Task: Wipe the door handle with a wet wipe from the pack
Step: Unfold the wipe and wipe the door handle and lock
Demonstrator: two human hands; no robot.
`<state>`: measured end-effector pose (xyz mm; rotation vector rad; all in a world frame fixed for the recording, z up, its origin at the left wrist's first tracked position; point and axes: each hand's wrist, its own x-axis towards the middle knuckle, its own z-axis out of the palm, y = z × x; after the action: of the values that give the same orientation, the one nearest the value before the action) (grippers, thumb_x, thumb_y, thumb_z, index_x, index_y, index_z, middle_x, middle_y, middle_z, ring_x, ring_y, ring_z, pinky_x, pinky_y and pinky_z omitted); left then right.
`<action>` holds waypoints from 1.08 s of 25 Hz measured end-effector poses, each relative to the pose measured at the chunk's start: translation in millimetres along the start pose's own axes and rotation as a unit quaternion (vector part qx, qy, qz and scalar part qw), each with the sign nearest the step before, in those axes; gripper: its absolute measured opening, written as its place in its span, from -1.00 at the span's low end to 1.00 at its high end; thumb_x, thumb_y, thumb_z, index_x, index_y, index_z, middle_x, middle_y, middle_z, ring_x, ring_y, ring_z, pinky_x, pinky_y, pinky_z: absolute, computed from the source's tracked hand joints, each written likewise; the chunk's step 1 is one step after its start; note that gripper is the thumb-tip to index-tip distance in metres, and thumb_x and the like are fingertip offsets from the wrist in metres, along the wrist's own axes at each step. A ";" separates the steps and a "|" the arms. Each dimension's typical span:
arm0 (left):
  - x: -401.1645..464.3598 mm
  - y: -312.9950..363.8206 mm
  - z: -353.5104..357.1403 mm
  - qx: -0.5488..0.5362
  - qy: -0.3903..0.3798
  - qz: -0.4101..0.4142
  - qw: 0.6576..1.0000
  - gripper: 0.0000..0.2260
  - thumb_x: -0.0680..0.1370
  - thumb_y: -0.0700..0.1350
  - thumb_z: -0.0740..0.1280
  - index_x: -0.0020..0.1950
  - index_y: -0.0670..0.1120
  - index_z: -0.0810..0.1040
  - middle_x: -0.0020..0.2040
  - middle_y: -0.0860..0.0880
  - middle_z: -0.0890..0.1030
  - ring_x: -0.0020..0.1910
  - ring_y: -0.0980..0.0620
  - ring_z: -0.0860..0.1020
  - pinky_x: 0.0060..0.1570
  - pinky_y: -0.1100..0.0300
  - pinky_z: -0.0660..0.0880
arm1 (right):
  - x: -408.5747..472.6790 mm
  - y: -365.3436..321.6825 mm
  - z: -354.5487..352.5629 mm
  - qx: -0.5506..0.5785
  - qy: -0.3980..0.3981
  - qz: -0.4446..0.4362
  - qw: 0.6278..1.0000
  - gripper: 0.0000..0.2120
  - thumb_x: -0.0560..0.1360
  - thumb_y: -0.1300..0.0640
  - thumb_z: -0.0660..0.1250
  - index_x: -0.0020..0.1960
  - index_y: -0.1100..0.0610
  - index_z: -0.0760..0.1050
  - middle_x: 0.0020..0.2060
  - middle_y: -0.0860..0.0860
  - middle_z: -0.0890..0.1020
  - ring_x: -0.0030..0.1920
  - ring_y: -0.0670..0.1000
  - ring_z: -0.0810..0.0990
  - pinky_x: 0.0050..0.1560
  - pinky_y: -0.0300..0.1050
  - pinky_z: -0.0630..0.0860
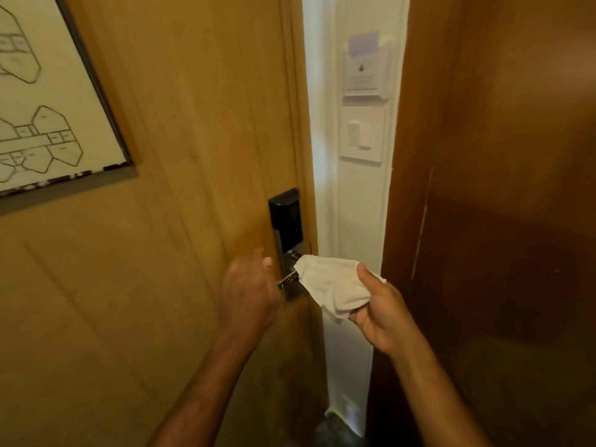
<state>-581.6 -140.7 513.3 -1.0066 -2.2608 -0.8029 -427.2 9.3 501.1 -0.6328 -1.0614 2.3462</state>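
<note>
A metal lever door handle (288,279) sticks out from a black and silver lock plate (287,222) on the light wooden door (180,156). My left hand (248,293) is curled around the handle's outer end, hiding most of it. My right hand (380,306) grips a crumpled white wet wipe (332,283), whose left tip touches the handle near its base. The wipe pack is not in view.
A framed floor plan (48,101) hangs on the door at upper left. To the right of the door, a white wall strip carries a key-card holder (366,71) and a light switch (361,135). A dark wooden panel (503,188) fills the right side.
</note>
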 end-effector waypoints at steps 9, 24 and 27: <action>11.1 -134.9 -6.9 0.342 0.198 0.114 0.911 -0.45 0.60 -0.03 0.28 0.54 -0.24 0.33 0.57 -0.33 0.19 0.62 -0.29 0.01 0.55 -0.29 -0.07 | 67.5 107.4 53.9 -0.266 0.032 -0.116 0.956 -0.89 0.55 0.05 0.36 0.01 -0.14 0.61 0.03 -0.12 0.68 -0.03 -0.03 0.71 0.06 -0.01 0.66; 13.2 -150.0 13.0 0.370 0.248 0.135 0.885 -0.42 0.59 -0.03 0.29 0.56 -0.23 0.30 0.59 -0.32 0.15 0.64 -0.28 -0.03 0.57 -0.29 -0.12 | 93.8 185.8 171.4 -0.305 0.252 -0.300 0.868 -0.31 0.63 0.36 0.07 0.59 -0.04 -0.17 0.60 0.12 -0.01 0.52 0.19 0.05 0.49 -0.03 -0.02; 10.0 -149.3 11.0 0.363 0.252 0.139 0.886 -0.40 0.59 -0.04 0.30 0.58 -0.24 0.27 0.59 -0.32 0.17 0.64 -0.28 -0.01 0.56 -0.29 -0.10 | 119.0 152.1 152.2 -0.150 0.331 -0.216 0.906 -0.48 0.64 0.28 0.07 0.58 0.13 0.08 0.54 0.20 0.12 0.44 0.28 0.33 0.42 0.14 0.28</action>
<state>-706.8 -209.7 467.7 -0.6319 -1.6784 -0.0374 -644.7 -92.5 447.7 -1.0789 -1.0893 1.4301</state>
